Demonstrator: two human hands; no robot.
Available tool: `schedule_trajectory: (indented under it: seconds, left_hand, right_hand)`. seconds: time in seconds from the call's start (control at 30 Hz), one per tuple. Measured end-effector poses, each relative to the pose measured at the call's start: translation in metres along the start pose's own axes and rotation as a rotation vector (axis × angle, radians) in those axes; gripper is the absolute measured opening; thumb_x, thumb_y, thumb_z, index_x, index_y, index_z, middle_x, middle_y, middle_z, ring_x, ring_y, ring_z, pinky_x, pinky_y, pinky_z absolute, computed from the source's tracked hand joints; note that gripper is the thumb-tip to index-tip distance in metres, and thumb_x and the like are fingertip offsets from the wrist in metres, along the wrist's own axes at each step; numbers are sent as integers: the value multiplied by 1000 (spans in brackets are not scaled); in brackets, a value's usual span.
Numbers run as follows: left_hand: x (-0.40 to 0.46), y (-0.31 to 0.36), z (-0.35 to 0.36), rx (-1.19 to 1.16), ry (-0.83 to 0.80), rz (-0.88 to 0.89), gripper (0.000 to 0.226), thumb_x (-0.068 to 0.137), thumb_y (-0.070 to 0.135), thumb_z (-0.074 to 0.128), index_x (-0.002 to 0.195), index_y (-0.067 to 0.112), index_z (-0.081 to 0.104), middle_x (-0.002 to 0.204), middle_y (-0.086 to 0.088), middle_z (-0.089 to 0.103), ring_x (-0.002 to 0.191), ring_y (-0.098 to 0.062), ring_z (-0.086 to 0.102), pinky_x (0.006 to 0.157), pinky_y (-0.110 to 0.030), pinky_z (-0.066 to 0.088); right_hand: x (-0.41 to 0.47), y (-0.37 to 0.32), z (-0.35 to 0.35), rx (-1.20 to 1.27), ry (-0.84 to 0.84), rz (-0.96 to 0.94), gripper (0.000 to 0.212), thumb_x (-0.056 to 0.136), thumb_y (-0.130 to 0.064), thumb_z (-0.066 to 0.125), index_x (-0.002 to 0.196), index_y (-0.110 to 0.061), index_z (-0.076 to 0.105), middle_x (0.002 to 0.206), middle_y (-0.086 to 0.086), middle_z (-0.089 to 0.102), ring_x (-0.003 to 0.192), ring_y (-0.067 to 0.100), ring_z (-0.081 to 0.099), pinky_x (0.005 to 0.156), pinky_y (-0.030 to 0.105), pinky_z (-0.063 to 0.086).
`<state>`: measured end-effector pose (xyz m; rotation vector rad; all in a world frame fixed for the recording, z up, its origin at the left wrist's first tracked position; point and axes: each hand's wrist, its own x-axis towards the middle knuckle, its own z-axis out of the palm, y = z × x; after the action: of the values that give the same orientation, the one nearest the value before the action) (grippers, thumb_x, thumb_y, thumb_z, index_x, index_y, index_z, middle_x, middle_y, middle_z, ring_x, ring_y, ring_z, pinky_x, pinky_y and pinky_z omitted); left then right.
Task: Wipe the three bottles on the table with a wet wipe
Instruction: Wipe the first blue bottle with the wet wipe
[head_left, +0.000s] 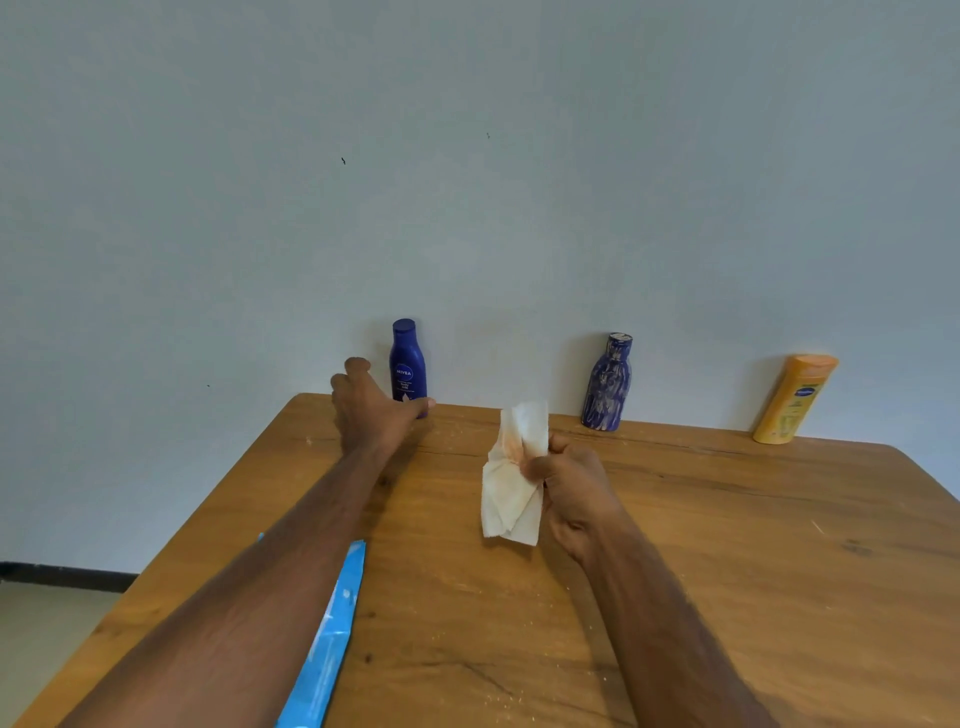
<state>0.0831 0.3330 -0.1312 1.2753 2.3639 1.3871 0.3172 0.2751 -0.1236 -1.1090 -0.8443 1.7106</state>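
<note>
I count three bottles along the wall: a dark blue bottle (408, 364), a smeared blue bottle (608, 384), and one orange bottle (795, 400). That's two blue, one orange. One wet wipe (511, 473), stained orange, is up in the air. One blue wipe packet (327, 639) lies down here. Two hands in my view, one counter (727, 545).

Scuffed wooden table (727, 545), glossy plastic bottles (408, 364)
</note>
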Motion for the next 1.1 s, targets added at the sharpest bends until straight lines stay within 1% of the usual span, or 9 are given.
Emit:
schedule_trajectory:
  seconds: [0.1, 0.27, 0.33, 0.5, 0.63, 0.77, 0.87, 1.0, 1.1]
  left_hand:
    - [-40, 13, -14, -145, 57, 117, 59, 79, 53, 79, 119, 16, 55, 116, -10, 62, 98, -23, 61, 76, -34, 55]
    - [-105, 52, -26, -400, -924, -60, 69, 93, 72, 40, 111, 13, 71, 101, -9, 73, 93, -25, 67, 75, -33, 51]
    - [-122, 62, -21, -548, -1109, -142, 63, 94, 64, 48, 121, 10, 68, 106, -11, 71, 94, -26, 65, 72, -35, 53]
    - [-146, 92, -6, -701, -1035, -192, 27, 95, 22, 68, 119, 9, 70, 115, -13, 75, 103, -29, 70, 82, -46, 57]
    - [-156, 122, -3, -699, -985, -127, 16, 92, 21, 71, 105, 13, 71, 110, -12, 75, 103, -32, 70, 76, -44, 58]
    - [-160, 146, -3, -743, -1037, -73, 15, 93, 24, 70, 105, 14, 70, 109, -14, 74, 99, -30, 71, 80, -49, 58]
    - [-162, 156, -4, -822, -1033, -17, 16, 93, 2, 65, 104, 13, 68, 97, -9, 74, 88, -25, 73, 69, -41, 59]
    - [-164, 165, -8, -877, -1054, -12, 33, 90, -13, 54, 77, 16, 64, 97, -13, 63, 82, -26, 64, 52, -32, 56]
    - [-162, 167, -7, -909, -1088, -69, 30, 90, -8, 47, 77, 11, 65, 99, -16, 59, 90, -30, 62, 57, -35, 57]
  right_hand:
    - [-8, -9, -4, -46, 8, -76, 24, 96, 1, 60, 120, -4, 65, 110, 17, 73, 96, 31, 73, 71, 42, 60]
    - [-18, -22, -20, 113, 67, -99, 19, 98, -4, 60, 116, -2, 67, 110, 19, 74, 101, 33, 72, 81, 48, 61]
    - [-26, -28, -28, 107, 123, -106, 17, 98, -5, 62, 113, -2, 68, 109, 20, 74, 101, 35, 72, 86, 55, 59]
    - [-50, -42, -58, 31, 229, -154, 12, 98, -13, 64, 105, -6, 70, 102, 15, 77, 95, 33, 74, 85, 59, 59]
    - [-71, -51, -88, -37, 131, -201, 20, 95, -10, 67, 114, -14, 69, 105, 8, 78, 96, 28, 76, 74, 48, 63]
    - [-88, -66, -105, -156, 44, -407, 25, 94, 2, 64, 114, -11, 72, 105, 8, 78, 98, 26, 75, 78, 44, 62]
    - [-96, -79, -113, -239, 46, -575, 32, 91, 13, 58, 88, -11, 79, 97, 5, 79, 95, 23, 74, 79, 43, 60]
    - [-100, -93, -119, -369, 49, -638, 52, 80, 27, 48, 67, -14, 78, 102, -3, 76, 107, 15, 66, 81, 33, 59]
    - [-100, -96, -121, -439, 53, -645, 55, 83, 23, 49, 68, -19, 80, 109, -1, 75, 112, 15, 64, 88, 38, 59]
